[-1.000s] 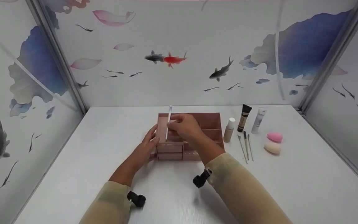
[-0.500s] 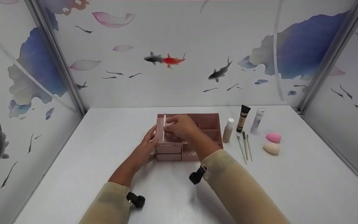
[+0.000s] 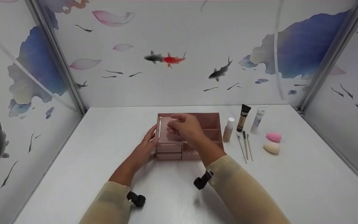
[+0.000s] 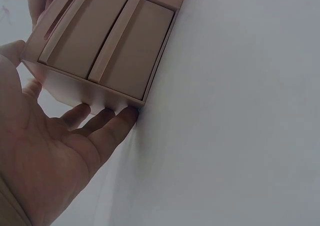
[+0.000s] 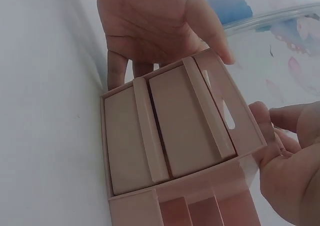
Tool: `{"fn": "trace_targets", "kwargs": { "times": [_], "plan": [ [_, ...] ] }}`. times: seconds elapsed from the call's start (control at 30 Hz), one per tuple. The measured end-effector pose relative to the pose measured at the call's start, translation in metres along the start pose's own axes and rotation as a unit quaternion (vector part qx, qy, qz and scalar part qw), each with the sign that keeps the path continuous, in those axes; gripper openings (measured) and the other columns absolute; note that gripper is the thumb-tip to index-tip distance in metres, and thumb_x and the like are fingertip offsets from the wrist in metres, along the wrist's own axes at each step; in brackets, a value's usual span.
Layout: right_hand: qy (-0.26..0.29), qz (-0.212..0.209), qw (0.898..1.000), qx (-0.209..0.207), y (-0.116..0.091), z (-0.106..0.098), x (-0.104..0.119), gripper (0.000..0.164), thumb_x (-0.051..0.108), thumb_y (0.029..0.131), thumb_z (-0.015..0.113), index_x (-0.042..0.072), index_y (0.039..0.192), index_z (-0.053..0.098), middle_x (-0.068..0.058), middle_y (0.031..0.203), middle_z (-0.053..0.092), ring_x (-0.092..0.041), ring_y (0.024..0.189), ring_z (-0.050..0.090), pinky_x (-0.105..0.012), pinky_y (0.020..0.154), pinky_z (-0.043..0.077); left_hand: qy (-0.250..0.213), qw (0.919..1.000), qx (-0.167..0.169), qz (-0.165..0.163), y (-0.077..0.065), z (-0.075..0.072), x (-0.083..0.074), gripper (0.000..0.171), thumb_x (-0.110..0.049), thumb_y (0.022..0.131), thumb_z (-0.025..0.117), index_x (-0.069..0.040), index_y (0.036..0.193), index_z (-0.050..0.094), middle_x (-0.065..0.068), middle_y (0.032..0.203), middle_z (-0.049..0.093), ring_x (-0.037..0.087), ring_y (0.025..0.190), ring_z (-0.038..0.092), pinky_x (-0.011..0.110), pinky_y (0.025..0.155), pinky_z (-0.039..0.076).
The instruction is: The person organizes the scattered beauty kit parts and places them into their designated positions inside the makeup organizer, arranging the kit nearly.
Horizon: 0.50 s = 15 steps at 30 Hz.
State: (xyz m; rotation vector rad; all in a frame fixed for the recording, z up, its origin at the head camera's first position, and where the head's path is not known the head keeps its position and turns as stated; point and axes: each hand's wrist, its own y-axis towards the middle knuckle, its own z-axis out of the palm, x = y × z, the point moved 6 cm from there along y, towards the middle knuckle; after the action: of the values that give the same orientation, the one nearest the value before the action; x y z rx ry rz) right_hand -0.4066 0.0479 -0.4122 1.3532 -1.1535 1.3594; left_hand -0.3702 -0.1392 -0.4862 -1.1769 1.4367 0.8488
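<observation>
A dusty-pink cosmetics organizer point(image 3: 170, 148) with stacked drawers and top compartments stands at the table's middle. My left hand point(image 3: 144, 150) steadies its left side; in the left wrist view the fingertips point(image 4: 129, 115) press that side and the thumb is by the upper corner. Over the top left of the organizer hovers my right hand point(image 3: 186, 127), fingers loosely curled, with nothing visible in them. A slim white stick-like piece point(image 3: 160, 126) lies along the organizer's left inner edge, just left of these fingers; its kind I cannot tell. The right hand hides part of the compartments.
To the organizer's right stand a bottle with a white cap point(image 3: 228, 130), a black-capped tube point(image 3: 244, 118) and a white tube point(image 3: 258, 120). Three thin brushes point(image 3: 245, 146) lie in front of them. A pink sponge point(image 3: 273, 136) and a beige sponge point(image 3: 272, 148) lie further right.
The white stick-like piece, between my right fingers before, has gone left and down to the organizer's left edge. My right hand has let go and drawn back slightly right. My left hand stays put.
</observation>
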Motion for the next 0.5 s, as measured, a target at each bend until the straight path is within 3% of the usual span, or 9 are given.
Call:
{"fn": "trace_targets", "kwargs": {
  "times": [0.17, 0.5],
  "plan": [
    [0.053, -0.018, 0.998, 0.014, -0.009, -0.009, -0.002, 0.045, 0.015, 0.103, 0.073, 0.003, 0.145, 0.064, -0.02, 0.121, 0.077, -0.021, 0.102, 0.08, -0.034, 0.091, 0.066, 0.003, 1.0, -0.005, -0.004, -0.001, 0.0, 0.0, 0.056, -0.065, 0.109, 0.044, -0.068, 0.16, 0.02, -0.002, 0.179, 0.019, 0.037, 0.163, 0.032, 0.071, 0.122, 0.038],
    [0.019, -0.014, 0.999, -0.021, -0.026, -0.046, -0.011, 0.041, 0.021, 0.103, 0.073, 0.007, 0.141, 0.068, -0.013, 0.122, 0.077, -0.024, 0.109, 0.077, -0.035, 0.093, 0.065, -0.002, 1.0, -0.004, 0.009, -0.001, 0.0, 0.0, 0.055, -0.063, 0.11, 0.043, -0.067, 0.16, 0.021, 0.0, 0.178, 0.02, 0.038, 0.165, 0.028, 0.071, 0.123, 0.036]
  ]
}}
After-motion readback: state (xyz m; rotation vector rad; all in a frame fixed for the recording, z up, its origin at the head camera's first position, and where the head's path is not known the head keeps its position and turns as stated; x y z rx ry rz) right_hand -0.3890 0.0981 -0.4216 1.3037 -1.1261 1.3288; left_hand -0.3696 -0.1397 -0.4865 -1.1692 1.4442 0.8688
